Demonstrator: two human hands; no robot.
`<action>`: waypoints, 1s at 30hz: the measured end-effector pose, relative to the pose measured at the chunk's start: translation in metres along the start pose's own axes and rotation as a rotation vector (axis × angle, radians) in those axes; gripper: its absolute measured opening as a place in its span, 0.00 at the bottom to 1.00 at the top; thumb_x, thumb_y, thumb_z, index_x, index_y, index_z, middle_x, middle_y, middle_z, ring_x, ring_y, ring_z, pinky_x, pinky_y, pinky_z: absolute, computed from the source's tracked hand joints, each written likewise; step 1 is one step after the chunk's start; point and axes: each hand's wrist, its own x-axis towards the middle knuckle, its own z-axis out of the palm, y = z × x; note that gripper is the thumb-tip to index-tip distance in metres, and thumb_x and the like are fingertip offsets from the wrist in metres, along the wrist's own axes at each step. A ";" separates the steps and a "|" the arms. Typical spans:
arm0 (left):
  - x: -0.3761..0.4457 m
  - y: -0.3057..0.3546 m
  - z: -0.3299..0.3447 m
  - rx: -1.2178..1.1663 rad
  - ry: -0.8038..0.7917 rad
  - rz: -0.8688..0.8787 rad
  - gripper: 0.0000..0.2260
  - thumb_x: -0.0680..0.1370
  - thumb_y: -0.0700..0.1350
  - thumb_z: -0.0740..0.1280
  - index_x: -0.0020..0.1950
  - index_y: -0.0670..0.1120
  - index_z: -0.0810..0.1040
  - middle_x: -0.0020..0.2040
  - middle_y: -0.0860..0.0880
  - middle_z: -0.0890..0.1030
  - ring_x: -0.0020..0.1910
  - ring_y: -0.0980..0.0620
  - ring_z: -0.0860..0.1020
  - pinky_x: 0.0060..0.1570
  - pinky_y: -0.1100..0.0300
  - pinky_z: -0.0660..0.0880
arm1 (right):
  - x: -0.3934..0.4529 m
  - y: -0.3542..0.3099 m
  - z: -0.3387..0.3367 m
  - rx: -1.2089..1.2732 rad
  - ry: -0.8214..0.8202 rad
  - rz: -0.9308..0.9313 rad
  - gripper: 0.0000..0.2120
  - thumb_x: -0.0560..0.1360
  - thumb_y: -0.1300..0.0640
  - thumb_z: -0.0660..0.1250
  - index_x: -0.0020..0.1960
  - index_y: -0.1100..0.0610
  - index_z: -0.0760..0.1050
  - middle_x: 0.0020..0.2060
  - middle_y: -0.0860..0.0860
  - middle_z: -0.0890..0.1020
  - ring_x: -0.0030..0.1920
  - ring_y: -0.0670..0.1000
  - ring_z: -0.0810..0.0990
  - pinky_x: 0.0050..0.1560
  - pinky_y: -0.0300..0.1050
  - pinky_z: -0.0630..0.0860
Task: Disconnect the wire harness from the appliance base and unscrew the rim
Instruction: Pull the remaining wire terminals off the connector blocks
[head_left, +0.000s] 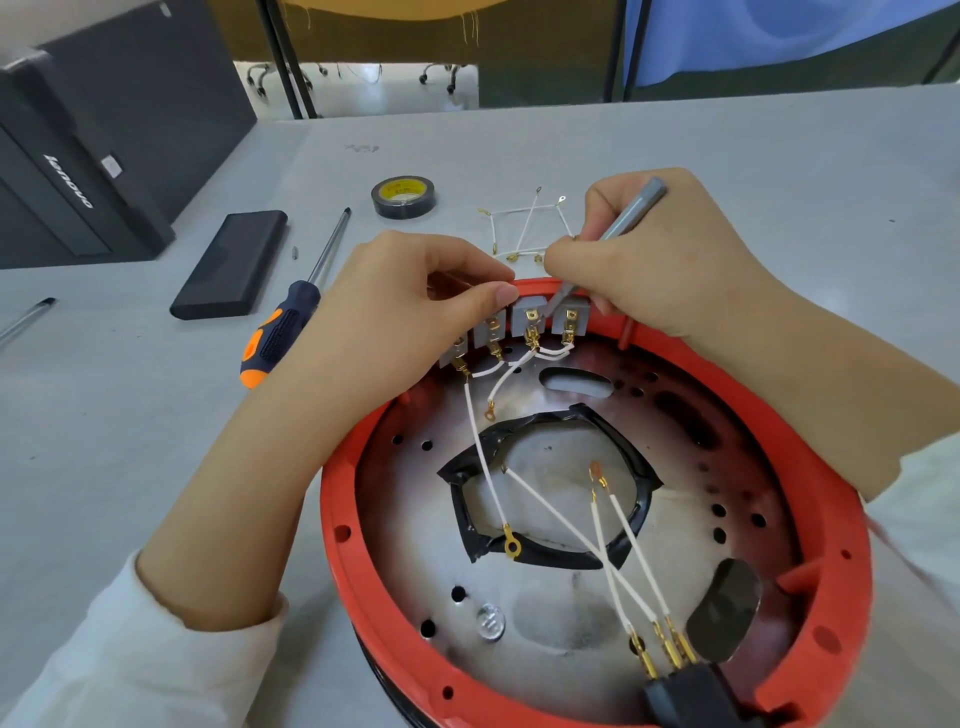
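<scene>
The appliance base (571, 613) lies open side up, a metal plate inside a red rim (343, 551). White wires (550, 512) with gold terminals run from grey switch blocks (527, 319) at the far rim to a black plug (691, 691) at the near edge. My left hand (405, 317) pinches at the top of the switch blocks on the rim. My right hand (654, 260) grips a slim grey tool (623, 215), its tip down between two of the blocks.
Beyond the rim lie a loose white wire harness (524, 228), a roll of black tape (404, 196), an orange-and-blue screwdriver (291, 317), a black flat case (234, 262) and a small loose bit (295, 253). A black computer tower (78, 156) stands at the left.
</scene>
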 end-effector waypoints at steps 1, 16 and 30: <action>0.000 0.000 0.000 -0.003 0.000 0.001 0.04 0.75 0.50 0.70 0.48 0.56 0.83 0.41 0.58 0.84 0.42 0.60 0.81 0.48 0.61 0.76 | 0.000 0.000 0.000 0.006 -0.008 0.002 0.14 0.66 0.60 0.69 0.26 0.55 0.67 0.19 0.48 0.69 0.19 0.44 0.65 0.22 0.33 0.62; 0.000 0.000 0.000 0.002 0.006 0.002 0.04 0.75 0.50 0.70 0.48 0.56 0.83 0.41 0.57 0.83 0.42 0.61 0.80 0.44 0.66 0.74 | -0.001 -0.001 0.001 -0.053 0.032 -0.005 0.13 0.66 0.59 0.68 0.27 0.56 0.66 0.22 0.50 0.68 0.22 0.44 0.65 0.22 0.32 0.61; 0.000 0.001 0.000 0.000 -0.008 -0.010 0.04 0.75 0.50 0.69 0.48 0.56 0.83 0.41 0.58 0.83 0.41 0.62 0.80 0.44 0.66 0.74 | -0.003 -0.001 0.004 -0.096 0.069 -0.142 0.17 0.72 0.52 0.70 0.34 0.64 0.72 0.25 0.52 0.73 0.25 0.44 0.70 0.27 0.33 0.66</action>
